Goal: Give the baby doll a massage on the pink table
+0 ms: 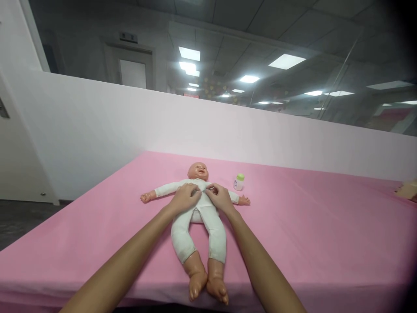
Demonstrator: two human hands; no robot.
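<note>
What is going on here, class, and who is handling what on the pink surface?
A person has both hands on a baby doll that lies on its back on a pink sheet, arms spread and feet toward the camera. The left hand and the right hand rest side by side on the chest of the doll's white bodysuit, fingers curled at the fabric. A small bottle with a green cap stands upright near the doll's outstretched arm, untouched. A pale partition wall runs behind the sheet.

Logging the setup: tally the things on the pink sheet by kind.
Doll: 1, under the left hand and right hand
Bottle: 1
Tan thing at the right edge, too cut off to name: 1
Total: 3
</note>
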